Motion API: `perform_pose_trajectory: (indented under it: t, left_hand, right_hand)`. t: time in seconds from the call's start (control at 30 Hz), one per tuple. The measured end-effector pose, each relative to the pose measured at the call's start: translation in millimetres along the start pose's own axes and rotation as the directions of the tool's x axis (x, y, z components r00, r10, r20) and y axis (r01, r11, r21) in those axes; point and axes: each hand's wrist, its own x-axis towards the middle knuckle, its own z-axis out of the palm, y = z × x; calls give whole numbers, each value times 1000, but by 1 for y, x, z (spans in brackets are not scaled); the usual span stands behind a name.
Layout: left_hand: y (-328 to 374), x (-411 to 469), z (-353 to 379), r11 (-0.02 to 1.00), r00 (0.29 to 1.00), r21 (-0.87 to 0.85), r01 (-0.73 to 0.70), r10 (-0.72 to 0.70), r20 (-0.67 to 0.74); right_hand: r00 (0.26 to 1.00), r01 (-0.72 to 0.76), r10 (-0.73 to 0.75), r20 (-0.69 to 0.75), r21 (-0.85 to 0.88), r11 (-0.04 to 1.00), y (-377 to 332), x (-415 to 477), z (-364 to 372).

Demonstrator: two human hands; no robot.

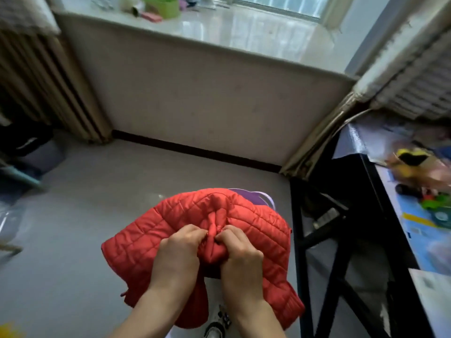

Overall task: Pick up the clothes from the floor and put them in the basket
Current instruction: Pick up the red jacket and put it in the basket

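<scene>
two hands on the jacket [256, 223], i call over the link: left hand [178, 254] and right hand [240, 257] sit knuckle to knuckle, each with fingers curled into a bunched fold of the red quilting between them. the jacket hangs off that fold, clear of the floor [85, 215], its loose ends drooping below the wrists.

spotter: where's the basket?

me: just past the jacket, i think. a purple body with a pale rim pokes out behind its far right edge, and i take that for the basket [258, 198]. most of it is hidden, so i can't tell how wide the mouth is or what's in it.

spotter: then how do you drop it clean?

me: i'd carry it forward and a little right until the bunched middle hangs over the rim, lower the loose ends in first, and only then loosen both grips together. letting go early would likely drape a sleeve over the edge. the black desk [296, 203] stands close on the right, so i'd hold the swing short on that side.
</scene>
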Motion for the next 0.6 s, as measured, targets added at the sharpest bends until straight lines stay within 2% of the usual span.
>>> perform_pose_trajectory:
  t: [0.17, 0.33, 0.4, 0.43, 0.6]
  left_hand:
    - [29, 79, 47, 999, 999, 46, 3, -6, 54]
    - [23, 146, 86, 992, 997, 122, 14, -23, 72]
    - [19, 167, 99, 993, 997, 119, 18, -27, 73]
    - [6, 198, 140, 991, 998, 130, -19, 11, 68]
    - [-12, 244, 204, 995, 997, 94, -34, 27, 77]
  right_hand:
    - [996, -82, 83, -13, 53, 995, 75, 61, 5]
    - [991, -128, 131, -18, 99, 987, 129, 103, 42]
    - [982, -173, 182, -56, 142, 975, 148, 117, 58]
    - [968, -213, 229, -105, 142, 967, 186, 127, 85]
    - [906, -355, 396, -148, 241, 903, 241, 146, 131]
